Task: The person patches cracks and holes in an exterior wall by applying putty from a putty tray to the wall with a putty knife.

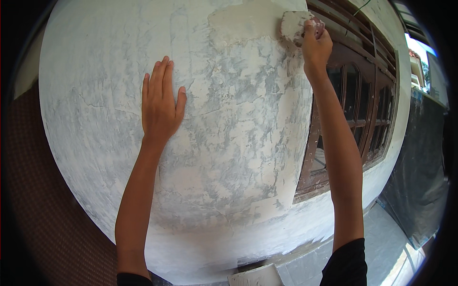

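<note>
My left hand [162, 100] lies flat against the patchy white and grey wall [229, 119], fingers stretched upward and thumb apart. Higher up and to the right, my right hand [317, 50] grips a putty knife [293, 26] smeared with pale filler. Its blade is against the wall at the corner beside the window, and its handle is mostly covered by my fingers. Left of the blade, a smooth cream patch of filler [245, 21] spreads over the rougher surface.
A brown wooden window [372, 95] with glass panes is set in the wall on the right, behind my right forearm. Dark sheeting [410, 162] hangs farther right. Below are a grey floor [386, 229] and a pale block-like object [255, 276] at the wall's foot.
</note>
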Demonstrator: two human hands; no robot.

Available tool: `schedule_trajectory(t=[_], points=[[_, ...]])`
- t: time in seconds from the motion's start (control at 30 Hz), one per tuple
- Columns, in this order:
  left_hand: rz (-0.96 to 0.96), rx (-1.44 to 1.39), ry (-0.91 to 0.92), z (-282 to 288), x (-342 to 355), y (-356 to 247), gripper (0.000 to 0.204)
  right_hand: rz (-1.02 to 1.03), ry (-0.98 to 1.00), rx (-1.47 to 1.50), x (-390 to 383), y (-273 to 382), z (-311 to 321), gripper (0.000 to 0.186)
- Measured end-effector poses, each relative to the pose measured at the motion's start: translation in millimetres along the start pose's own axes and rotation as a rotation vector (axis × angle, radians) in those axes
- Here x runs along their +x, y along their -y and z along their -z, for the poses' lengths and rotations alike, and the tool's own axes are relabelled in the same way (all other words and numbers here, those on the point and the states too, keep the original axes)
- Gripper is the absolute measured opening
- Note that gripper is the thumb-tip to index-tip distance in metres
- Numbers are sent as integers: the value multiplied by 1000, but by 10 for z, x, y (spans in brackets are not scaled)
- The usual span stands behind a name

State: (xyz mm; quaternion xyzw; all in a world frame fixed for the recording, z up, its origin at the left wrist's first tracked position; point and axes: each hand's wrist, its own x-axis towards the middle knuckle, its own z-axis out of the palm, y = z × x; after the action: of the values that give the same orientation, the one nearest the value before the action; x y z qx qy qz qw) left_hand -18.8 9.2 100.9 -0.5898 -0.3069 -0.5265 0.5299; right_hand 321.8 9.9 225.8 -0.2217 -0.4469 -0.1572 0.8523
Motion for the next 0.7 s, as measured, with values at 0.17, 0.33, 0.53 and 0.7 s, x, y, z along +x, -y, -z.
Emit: schedule_trajectory(t=[0.17, 0.33, 0.53, 0.7], points=[[13, -31, 4, 36, -29, 26, 57, 273, 326, -217, -452, 276, -377, 42], [10, -30, 0, 15, -24, -30, 58, -78, -145, -312, 299, -587, 513, 42], [6, 7, -16, 21, -33, -12, 57, 91, 79, 104, -121, -18, 48, 35], [14, 8, 4, 52, -54, 40, 56, 236, 380, -193, -503, 262, -260, 41]])
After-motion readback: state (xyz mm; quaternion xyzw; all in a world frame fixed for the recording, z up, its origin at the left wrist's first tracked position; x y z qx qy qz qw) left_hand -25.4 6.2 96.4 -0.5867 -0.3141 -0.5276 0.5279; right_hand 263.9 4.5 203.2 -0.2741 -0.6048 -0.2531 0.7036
